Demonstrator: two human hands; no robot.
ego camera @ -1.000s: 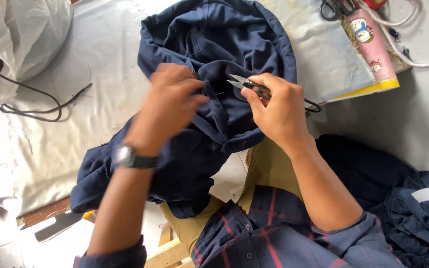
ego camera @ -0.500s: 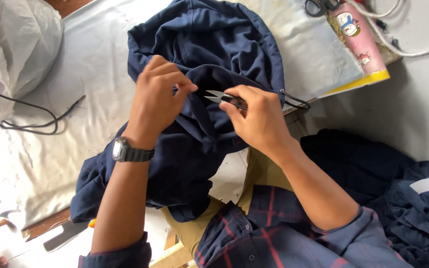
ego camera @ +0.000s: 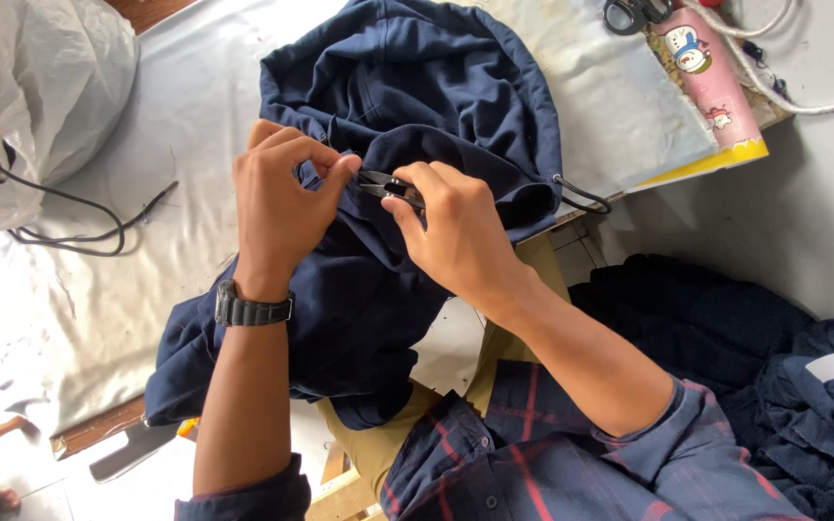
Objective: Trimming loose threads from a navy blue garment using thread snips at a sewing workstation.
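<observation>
navy garment (ego camera: 407, 106) pinched by left hand (ego camera: 282, 198), right hand (ego camera: 456, 232) holding thread snips (ego camera: 385, 183)

A dark blue garment (ego camera: 407, 116) lies bunched on the white-covered worktop (ego camera: 147, 289). The left hand (ego camera: 282, 198), with a dark watch (ego camera: 253, 311) on its wrist, pinches a fold of the cloth. The right hand (ego camera: 456, 232) grips small thread snips (ego camera: 383, 183), their tips touching the fabric just beside the left fingertips. A white plastic bag (ego camera: 41, 87) and a black cable (ego camera: 79, 227) lie at the left; scissors (ego camera: 634, 12) rest at the top edge.
</observation>
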